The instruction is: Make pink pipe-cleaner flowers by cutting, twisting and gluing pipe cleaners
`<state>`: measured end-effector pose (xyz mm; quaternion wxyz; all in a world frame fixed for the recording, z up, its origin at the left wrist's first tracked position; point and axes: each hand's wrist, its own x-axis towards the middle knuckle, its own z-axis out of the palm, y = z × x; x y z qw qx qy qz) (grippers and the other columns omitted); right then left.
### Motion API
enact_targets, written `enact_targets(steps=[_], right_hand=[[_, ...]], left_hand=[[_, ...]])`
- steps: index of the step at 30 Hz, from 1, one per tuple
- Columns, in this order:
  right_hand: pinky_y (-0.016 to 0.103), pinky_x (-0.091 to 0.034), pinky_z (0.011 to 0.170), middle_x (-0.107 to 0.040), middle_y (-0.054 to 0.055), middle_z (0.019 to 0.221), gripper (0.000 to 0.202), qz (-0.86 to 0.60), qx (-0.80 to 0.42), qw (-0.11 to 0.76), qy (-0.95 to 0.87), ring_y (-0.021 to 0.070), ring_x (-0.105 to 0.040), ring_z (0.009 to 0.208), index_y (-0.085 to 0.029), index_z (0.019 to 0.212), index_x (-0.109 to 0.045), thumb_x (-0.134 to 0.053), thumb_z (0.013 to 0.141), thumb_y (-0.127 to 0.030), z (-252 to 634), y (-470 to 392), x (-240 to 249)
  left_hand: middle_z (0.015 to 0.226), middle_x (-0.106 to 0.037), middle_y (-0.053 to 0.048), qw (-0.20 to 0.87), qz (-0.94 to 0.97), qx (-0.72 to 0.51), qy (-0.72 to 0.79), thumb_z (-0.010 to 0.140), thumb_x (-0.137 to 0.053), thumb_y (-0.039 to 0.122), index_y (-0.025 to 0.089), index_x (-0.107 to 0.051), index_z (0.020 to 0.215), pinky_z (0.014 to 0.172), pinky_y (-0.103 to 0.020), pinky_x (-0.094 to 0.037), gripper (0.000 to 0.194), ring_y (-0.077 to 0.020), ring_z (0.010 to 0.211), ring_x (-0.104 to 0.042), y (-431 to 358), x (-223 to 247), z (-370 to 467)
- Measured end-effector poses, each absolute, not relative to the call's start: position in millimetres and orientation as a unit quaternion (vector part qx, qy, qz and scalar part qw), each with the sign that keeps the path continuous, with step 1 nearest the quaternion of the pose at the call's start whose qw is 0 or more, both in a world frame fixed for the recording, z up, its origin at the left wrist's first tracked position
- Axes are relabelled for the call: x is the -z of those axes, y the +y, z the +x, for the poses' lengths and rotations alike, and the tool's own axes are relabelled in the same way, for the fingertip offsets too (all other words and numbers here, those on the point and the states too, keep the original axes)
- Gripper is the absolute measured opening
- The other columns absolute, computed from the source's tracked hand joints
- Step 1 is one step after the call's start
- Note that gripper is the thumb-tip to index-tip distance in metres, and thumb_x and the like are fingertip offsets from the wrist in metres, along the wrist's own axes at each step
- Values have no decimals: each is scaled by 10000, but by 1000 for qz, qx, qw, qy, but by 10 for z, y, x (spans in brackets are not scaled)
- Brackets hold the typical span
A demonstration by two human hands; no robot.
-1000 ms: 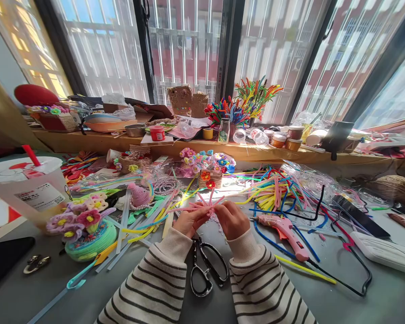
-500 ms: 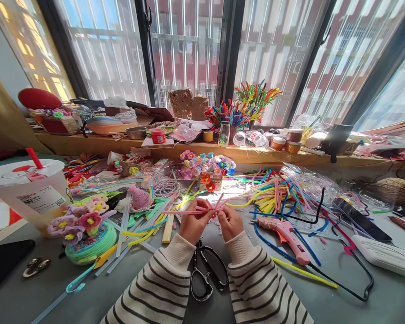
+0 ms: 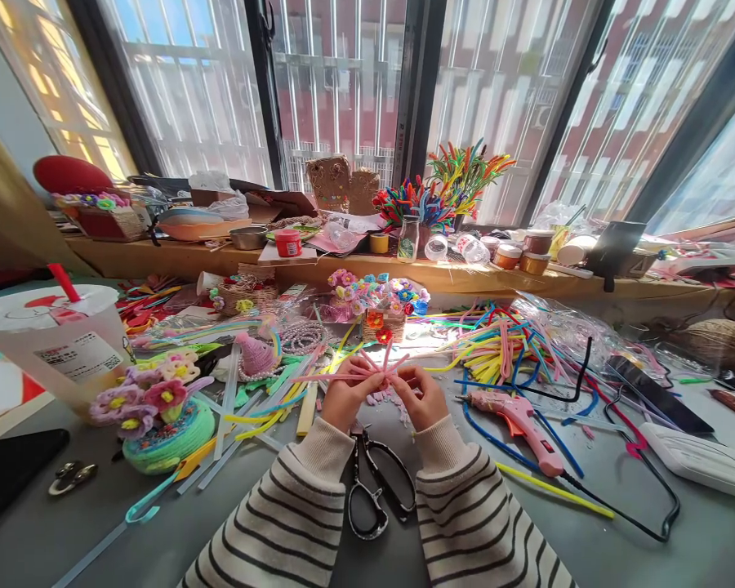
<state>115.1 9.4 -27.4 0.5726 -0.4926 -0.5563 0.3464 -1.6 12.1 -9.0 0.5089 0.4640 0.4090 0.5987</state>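
Observation:
Several pink pipe cleaners (image 3: pixel 388 358) fan out from a shared centre in front of me, with one long strand reaching left. My left hand (image 3: pixel 345 400) pinches them near that centre, and the fingertips of my right hand (image 3: pixel 425 398) close on the same spot from the other side. Between my wrists, black-handled scissors (image 3: pixel 367 498) lie on the grey table, their blades partly hidden. Small pink clippings (image 3: pixel 398 402) are scattered just behind my hands.
To the right lie a pink glue gun (image 3: pixel 520 425) with its black cord and a heap of coloured pipe cleaners (image 3: pixel 508 351). On the left stand a drink cup (image 3: pixel 77 351) and a green flower-topped piece (image 3: pixel 168 441). A crowded ledge (image 3: pixel 220 260) runs below the windows.
My right hand has turned, its fingers stretching further toward the centre of the pink pipe cleaners. The strands are spread wider and stand up more. Both hands stay in about the same place.

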Motion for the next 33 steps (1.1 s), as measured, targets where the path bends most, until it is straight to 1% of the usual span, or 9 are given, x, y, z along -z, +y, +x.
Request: enact_targets(steps=[4,8,14,16,20,22,26,29,33], right_hand=[[203,-324,437,-536,16,631,264,-463,-363,572,-571,107,-439,535,-145,647,-560,-520,624,-405,1201,94,268],[213,-319,490,-524,-1,571,212,-451,-362,547,-606,96,-429,536,-143,611,-581,-549,633,-351,1242,103,265],[175,-176,351,-400,-61,404,265,-425,-611,507,-436,28,-278,355,-134,519,-565,-629,501,-390,1219,156,312],[167,-129,329,-347,-79,372,311,-416,-650,497,-396,20,-238,326,-143,496,-529,-626,463,-436,1190,161,314],[146,-97,316,-352,-78,428,344,-355,-742,478,-308,14,-235,346,-149,545,-511,-667,380,-408,1134,124,272],[142,-114,316,-370,-69,464,360,-334,-760,470,-298,15,-249,358,-147,595,-527,-669,383,-401,1115,107,258],[167,-228,347,-461,-15,531,323,-420,-615,528,-408,68,-385,432,-156,612,-531,-581,502,-455,1134,106,265],[204,-313,438,-520,14,630,234,-458,-491,575,-468,119,-460,574,-165,647,-545,-567,570,-385,1200,89,244],[254,-375,594,-539,42,762,134,-469,-151,548,-676,149,-474,693,-176,772,-570,-476,708,-248,1242,19,201]], left_hand=[[542,-514,61,565,426,-574,412,502,-652,164,158,-423,652,520,-204,-415,274,-82,507,-534,108,88,-7],[524,-515,68,591,418,-560,404,494,-659,158,165,-412,662,519,-212,-419,298,-90,504,-543,92,85,-2],[501,-498,77,521,474,-572,421,505,-650,164,167,-404,634,487,-196,-390,278,-74,466,-509,79,50,7],[511,-482,79,488,495,-582,422,517,-644,173,168,-405,624,492,-194,-386,262,-71,477,-502,84,64,14],[568,-466,67,437,548,-592,398,563,-618,203,168,-419,631,503,-192,-381,214,-68,522,-494,117,141,20],[590,-465,62,418,559,-599,392,569,-616,203,169,-428,637,522,-191,-385,203,-66,543,-492,133,167,17],[566,-481,63,458,502,-608,411,538,-637,195,166,-432,639,521,-196,-402,231,-69,523,-506,137,145,-2],[566,-524,47,545,410,-600,418,512,-649,192,160,-444,654,529,-215,-432,252,-87,524,-536,116,94,-16],[584,-568,19,607,353,-573,423,495,-658,185,148,-477,656,549,-203,-449,245,-89,546,-553,82,49,-19]])
